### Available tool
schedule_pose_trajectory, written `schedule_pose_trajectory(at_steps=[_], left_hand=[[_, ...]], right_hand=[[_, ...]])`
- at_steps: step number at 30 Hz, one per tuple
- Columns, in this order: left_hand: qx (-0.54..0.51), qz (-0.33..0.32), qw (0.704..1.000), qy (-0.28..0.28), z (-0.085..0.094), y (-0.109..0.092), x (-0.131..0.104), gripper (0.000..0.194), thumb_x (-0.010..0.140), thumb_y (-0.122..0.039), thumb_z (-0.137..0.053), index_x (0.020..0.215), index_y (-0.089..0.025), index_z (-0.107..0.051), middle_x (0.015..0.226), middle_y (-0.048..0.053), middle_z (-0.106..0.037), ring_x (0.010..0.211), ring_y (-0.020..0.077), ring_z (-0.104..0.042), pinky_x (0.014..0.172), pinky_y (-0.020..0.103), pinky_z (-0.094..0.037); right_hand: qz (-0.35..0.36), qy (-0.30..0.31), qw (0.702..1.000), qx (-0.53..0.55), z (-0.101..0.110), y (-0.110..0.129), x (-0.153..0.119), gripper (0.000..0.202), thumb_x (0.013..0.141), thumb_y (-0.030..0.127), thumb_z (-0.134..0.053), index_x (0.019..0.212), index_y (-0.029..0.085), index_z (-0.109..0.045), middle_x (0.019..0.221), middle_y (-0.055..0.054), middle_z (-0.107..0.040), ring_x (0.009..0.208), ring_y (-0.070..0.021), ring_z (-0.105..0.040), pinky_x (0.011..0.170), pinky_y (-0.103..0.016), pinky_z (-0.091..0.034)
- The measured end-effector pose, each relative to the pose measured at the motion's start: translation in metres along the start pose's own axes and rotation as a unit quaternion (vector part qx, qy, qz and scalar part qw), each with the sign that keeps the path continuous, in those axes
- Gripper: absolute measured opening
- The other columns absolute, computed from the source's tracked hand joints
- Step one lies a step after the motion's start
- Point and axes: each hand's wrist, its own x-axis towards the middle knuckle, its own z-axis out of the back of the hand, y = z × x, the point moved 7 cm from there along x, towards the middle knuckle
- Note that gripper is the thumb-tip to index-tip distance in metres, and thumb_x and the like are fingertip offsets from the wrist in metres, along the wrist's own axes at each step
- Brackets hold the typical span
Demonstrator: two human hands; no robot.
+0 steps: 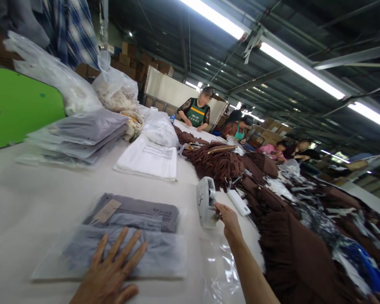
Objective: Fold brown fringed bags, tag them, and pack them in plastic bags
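Note:
My left hand [114,261] lies with fingers spread on a grey folded garment [126,211] in a frosted plastic bag [164,259]. A tan tag [107,211] rests on the garment's upper left. At the near side of a white tape dispenser [204,204], my right hand [228,217] has its thumb and finger pinched together. The tape itself is too clear to make out between them. Just right of the dispenser lies a white rectangular device [238,202]. Below it, a shiny clear plastic sheet [220,266] is on the table.
Bagged grey garments [82,135] are stacked at back left beside white printed bags [148,158]. Brown fringed cloth items [215,162] pile along the right side. A green panel [22,109] stands at the left edge. A person in a green apron [194,114] works across the table.

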Motion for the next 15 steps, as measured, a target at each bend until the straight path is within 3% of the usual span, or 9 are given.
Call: schedule_pose_trajectory(at_steps=[5, 8, 11, 15], left_hand=[[0.003, -0.003, 1.000, 0.010, -0.005, 0.000, -0.002, 0.072, 0.078, -0.068, -0.062, 0.142, -0.043, -0.042, 0.146, 0.000, -0.048, 0.143, 0.0356, -0.023, 0.116, 0.061, -0.001], [-0.016, 0.012, 1.000, 0.010, -0.007, 0.002, -0.002, 0.076, 0.074, -0.075, -0.059, 0.141, -0.044, -0.043, 0.145, 0.000, -0.050, 0.142, 0.0353, -0.026, 0.116, 0.059, 0.000], [-0.027, 0.016, 0.999, 0.012, -0.004, 0.003, 0.000, 0.079, 0.073, -0.078, -0.058, 0.142, -0.042, -0.043, 0.145, 0.000, -0.050, 0.141, 0.0348, -0.028, 0.117, 0.058, 0.003], [-0.001, 0.009, 0.999, 0.051, -0.001, -0.001, 0.000, 0.082, 0.074, -0.066, -0.068, 0.145, -0.038, -0.038, 0.151, 0.002, -0.041, 0.142, 0.0374, -0.025, 0.115, 0.063, 0.006]], right_hand=[[0.020, -0.053, 0.997, 0.048, 0.013, 0.002, -0.019, 0.042, 0.062, 0.054, -0.070, 0.078, 0.015, -0.067, 0.073, -0.003, -0.068, 0.072, -0.0183, -0.059, 0.068, -0.029, -0.046], [0.011, -0.072, 0.996, 0.049, 0.022, -0.008, -0.037, 0.040, 0.064, 0.052, -0.069, 0.081, 0.016, -0.067, 0.079, -0.004, -0.070, 0.080, -0.0205, -0.062, 0.074, -0.030, -0.049], [-0.026, -0.042, 0.998, 0.038, 0.022, -0.030, -0.046, 0.042, 0.060, 0.057, -0.068, 0.073, 0.017, -0.068, 0.079, -0.007, -0.072, 0.080, -0.0237, -0.066, 0.069, -0.032, -0.053], [-0.072, 0.021, 0.997, 0.000, 0.030, -0.054, -0.044, 0.046, 0.048, 0.060, -0.075, 0.064, 0.017, -0.069, 0.073, -0.009, -0.072, 0.075, -0.0263, -0.068, 0.064, -0.035, -0.055]])
